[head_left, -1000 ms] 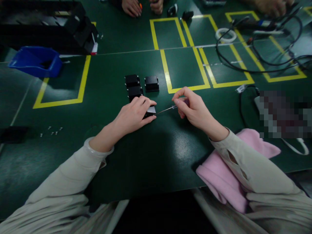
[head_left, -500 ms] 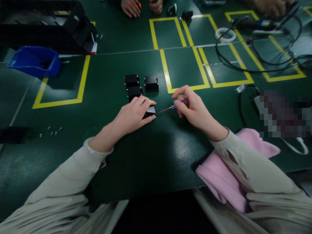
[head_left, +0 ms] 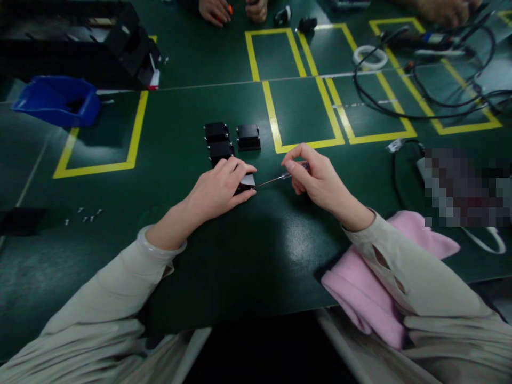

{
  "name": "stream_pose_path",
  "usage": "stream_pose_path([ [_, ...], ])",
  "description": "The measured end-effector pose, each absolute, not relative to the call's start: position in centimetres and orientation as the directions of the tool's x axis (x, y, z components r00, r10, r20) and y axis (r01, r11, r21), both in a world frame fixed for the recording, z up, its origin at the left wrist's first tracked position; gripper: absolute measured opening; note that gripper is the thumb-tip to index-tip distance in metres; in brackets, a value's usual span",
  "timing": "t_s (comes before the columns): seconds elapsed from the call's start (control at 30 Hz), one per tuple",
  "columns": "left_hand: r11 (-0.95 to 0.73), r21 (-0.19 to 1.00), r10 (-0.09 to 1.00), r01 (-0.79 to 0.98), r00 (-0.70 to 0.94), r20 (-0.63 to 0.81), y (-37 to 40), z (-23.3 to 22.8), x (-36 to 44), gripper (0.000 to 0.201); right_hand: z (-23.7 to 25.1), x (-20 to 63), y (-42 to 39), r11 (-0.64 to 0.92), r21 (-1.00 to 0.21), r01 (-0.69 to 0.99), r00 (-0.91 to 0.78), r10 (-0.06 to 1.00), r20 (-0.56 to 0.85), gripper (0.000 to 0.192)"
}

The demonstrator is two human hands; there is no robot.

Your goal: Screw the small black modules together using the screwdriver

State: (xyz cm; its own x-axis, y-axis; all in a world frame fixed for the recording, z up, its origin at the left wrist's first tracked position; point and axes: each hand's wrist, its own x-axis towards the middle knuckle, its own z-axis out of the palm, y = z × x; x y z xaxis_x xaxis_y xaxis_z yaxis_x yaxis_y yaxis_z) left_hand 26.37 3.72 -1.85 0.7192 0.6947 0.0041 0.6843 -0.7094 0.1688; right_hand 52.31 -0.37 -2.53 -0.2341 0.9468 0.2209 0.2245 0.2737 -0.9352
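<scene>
My left hand (head_left: 219, 184) presses a small black block (head_left: 247, 183) with a pale top face onto the green table, thumb and fingers around its sides. Most of that block is hidden under the hand. In my right hand (head_left: 310, 169) is a screwdriver (head_left: 287, 175) with a see-through purplish handle, pinched between thumb and fingers. Its thin shaft points left, and the tip meets the block's right end near a small screw. Just beyond my left hand stand similar black blocks (head_left: 248, 137) with small screws at their sides, two of them close together (head_left: 216, 132).
Several loose screws (head_left: 91, 218) lie at left, near a dark flat piece (head_left: 22, 221). A blue bin (head_left: 58, 101) sits by a large black rack (head_left: 76, 45). A pink cloth (head_left: 364, 298) lies under my right forearm. Cables (head_left: 424, 114) spread at right; another person's hands (head_left: 216, 12) are across the table.
The fingers of my right hand have shifted slightly on the screwdriver handle, with the index finger more bent. My left hand and the block have stayed in place.
</scene>
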Motion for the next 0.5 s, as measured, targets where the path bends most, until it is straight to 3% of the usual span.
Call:
stream_pose_path([
  [0.27, -0.717, 0.154, 0.688, 0.68, 0.725, 0.006, 3.77, -1.94, 26.35, 0.047, -2.54, 52.22, -0.41, 0.32, -0.92, 0.225, -0.21, 0.938, 0.275, 0.016],
  [0.5, -0.705, 0.153, 0.7, 0.693, 0.714, -0.008, 3.71, -1.83, 26.42, 0.045, -2.57, 52.35, -0.32, 0.26, -0.937, 0.234, -0.238, 0.949, 0.204, 0.02],
])
